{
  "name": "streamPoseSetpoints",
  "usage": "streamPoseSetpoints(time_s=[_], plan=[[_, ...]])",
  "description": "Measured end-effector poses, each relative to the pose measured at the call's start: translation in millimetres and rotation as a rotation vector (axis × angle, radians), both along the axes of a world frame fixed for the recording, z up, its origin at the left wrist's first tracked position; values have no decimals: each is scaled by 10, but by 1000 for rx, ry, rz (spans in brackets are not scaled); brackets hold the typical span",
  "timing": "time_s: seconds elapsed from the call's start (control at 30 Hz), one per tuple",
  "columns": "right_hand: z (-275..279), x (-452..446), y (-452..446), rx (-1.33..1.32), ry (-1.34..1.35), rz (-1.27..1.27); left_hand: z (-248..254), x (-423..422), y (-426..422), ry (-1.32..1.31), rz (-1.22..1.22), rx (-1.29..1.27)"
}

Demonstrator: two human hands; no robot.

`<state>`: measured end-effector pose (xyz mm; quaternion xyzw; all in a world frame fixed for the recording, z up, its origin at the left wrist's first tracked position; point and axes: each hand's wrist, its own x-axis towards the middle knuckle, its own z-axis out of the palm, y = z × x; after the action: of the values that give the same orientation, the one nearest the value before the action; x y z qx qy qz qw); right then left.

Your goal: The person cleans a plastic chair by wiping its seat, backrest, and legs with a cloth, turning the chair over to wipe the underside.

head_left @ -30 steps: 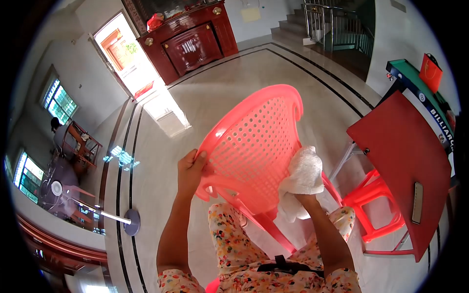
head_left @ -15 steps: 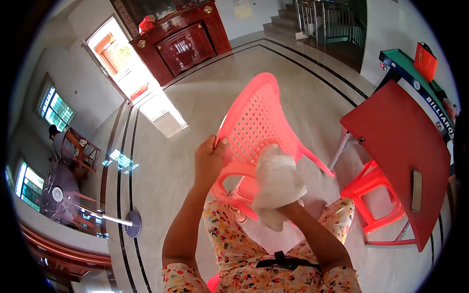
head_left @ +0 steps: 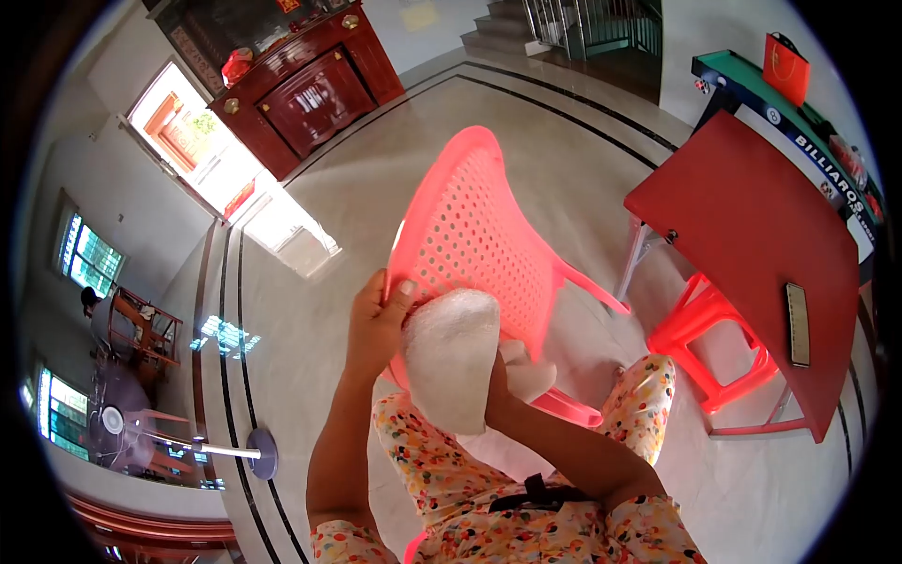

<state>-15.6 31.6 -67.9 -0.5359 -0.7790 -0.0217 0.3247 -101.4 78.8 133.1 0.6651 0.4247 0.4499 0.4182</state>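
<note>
A pink plastic chair with a backrest full of round holes is tilted in front of my knees. My left hand is closed on the left edge of the backrest, thumb on the near face. Against the lower left of the backrest lies a white cloth, bunched and partly folded. My right hand is closed on this cloth, its fingers mostly hidden behind the folds. The cloth reaches close to my left thumb and covers part of the chair's lower back.
To my right stand a red folding table with a long pale object on it, a red stool and a billiards table. A floor fan stands at left. Farther left, a person sits by the windows.
My right hand has swept the white cloth leftward across the chair, toward my left hand. My left hand keeps its hold on the backrest edge. The whole view has shifted slightly.
</note>
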Motion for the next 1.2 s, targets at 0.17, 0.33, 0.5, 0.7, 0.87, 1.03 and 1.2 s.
streamPoseSetpoints(time_s=[0.17, 0.33, 0.5, 0.7, 0.87, 1.03, 1.2], plan=[[-465, 327, -3, 108, -435, -187, -23, -78, 94, -12, 23, -29], [-782, 713, -209, -485, 489, 77, -4, -116, 151, -13, 141, -44], [-927, 986, -506, -659, 632, -104, -42, -307, 233, -7, 143, -29], [-1331, 1112, -279, -322, 136, -183, -64, -335, 250, -6, 179, -2], [-458, 676, -19, -230, 245, -20, -60, -366, 244, 3, 184, 30], [265, 18, 208, -144, 247, 122, 24, -291, 156, 177, 273, 41], [284, -141, 249, -133, 260, 123, -48, -263, 161, 96, 254, 28]])
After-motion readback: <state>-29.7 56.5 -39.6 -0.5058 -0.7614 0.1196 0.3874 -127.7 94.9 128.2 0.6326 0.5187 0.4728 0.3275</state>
